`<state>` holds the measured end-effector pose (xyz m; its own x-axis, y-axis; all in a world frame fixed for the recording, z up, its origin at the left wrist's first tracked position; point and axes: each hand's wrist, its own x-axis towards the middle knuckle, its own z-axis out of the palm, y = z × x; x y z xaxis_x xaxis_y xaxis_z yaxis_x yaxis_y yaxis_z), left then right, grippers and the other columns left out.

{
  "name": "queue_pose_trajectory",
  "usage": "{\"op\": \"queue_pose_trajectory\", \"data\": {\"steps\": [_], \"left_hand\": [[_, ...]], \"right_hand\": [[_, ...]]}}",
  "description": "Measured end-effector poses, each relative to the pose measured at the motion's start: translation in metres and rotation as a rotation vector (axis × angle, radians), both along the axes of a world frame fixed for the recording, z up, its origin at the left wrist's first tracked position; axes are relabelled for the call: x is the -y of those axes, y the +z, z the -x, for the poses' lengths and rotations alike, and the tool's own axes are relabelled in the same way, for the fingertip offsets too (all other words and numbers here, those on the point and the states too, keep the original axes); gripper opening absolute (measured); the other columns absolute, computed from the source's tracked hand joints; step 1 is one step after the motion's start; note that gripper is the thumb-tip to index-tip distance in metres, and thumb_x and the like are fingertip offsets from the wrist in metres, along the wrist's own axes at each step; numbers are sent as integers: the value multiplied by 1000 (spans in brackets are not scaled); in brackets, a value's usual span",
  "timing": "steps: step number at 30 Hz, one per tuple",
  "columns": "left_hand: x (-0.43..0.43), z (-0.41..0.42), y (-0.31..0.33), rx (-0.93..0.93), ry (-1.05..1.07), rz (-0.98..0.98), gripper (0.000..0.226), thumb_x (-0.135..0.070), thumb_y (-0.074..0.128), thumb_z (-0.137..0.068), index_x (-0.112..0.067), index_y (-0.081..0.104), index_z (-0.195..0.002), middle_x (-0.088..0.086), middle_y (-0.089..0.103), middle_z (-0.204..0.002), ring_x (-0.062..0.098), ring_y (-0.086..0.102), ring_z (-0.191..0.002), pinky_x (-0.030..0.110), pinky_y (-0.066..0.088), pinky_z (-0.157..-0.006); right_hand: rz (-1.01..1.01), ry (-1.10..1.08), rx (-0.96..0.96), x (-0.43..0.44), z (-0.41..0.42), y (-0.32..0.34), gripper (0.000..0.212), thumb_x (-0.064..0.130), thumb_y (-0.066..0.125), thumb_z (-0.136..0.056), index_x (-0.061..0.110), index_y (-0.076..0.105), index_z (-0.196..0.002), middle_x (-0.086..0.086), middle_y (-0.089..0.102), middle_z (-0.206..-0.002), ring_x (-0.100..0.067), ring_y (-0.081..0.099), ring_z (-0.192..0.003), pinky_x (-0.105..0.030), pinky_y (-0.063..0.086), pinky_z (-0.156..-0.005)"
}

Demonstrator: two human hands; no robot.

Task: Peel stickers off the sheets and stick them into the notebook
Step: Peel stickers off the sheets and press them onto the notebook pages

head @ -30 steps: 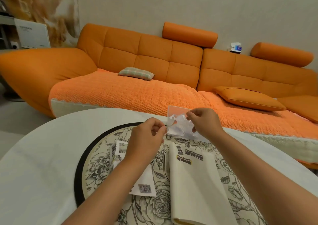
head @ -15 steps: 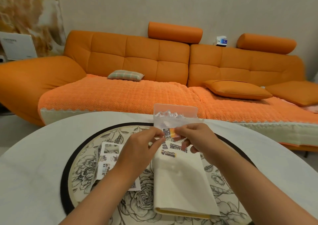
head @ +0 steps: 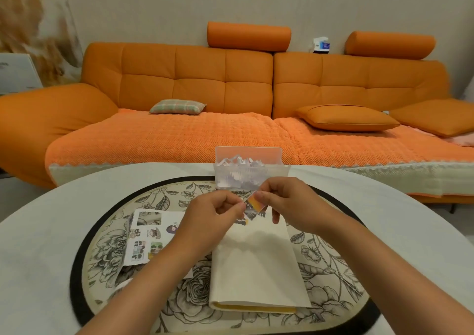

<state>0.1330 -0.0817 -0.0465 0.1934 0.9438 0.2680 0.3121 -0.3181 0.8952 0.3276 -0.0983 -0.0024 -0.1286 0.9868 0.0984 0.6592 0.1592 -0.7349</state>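
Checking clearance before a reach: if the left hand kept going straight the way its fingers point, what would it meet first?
The left hand points toward the right hand; first it would meet the sticker pinched between them, probably.

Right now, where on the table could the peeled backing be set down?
The bare white table left of the floral mat, and its right side, are free. The notebook page below the stuck stickers is bare too. Crowded: between sticker sheet, both hands and the clear box.

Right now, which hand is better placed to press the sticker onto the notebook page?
Probably right. The right hand pinches the sticker directly above the notebook page; the left hand grips its other edge, reaching in from over the sticker sheet.
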Motion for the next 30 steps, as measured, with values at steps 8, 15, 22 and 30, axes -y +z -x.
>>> {"op": "queue_pose_trajectory", "data": {"steps": [8, 15, 22, 30], "left_hand": [[5, -18, 3, 276, 97, 222, 9, -21, 69, -93, -19, 78, -91, -2, 78, -81, 6, 64, -59, 24, 48, -53], [9, -15, 9, 293, 83, 244, 12, -21, 67, -94, -20, 79, -95, -4, 79, -84, 6, 64, -59, 27, 48, -57], [3, 18, 8, -306, 110, -83, 46, -30, 54, -102, -35, 43, -146, -19, 74, -96, 0, 57, -54, 15, 45, -57], [4, 35, -7, -711, -249, -45, 68, -39, 61, -89, -39, 33, -151, -26, 21, -155, -6, 11, -142, 36, 26, -118]], "right_hand": [[25, -181, -282, -4, 3, -10, 24, 38, 73, -89, 21, 70, -106, 3, 76, -89, -10, 67, -56, -18, 40, -48], [88, -225, -437, -1, 7, -11, 22, 32, 69, -94, 11, 74, -89, 0, 74, -81, -11, 61, -52, -24, 37, -47], [166, -313, -432, -1, 17, -20, 26, 27, 64, -97, 3, 72, -91, -5, 71, -84, -10, 54, -47, -23, 34, -45], [380, -235, -159, 6, 33, -41, 40, 41, 79, -81, 3, 75, -72, -5, 58, -50, -15, 43, -39, -20, 35, -46]]}}
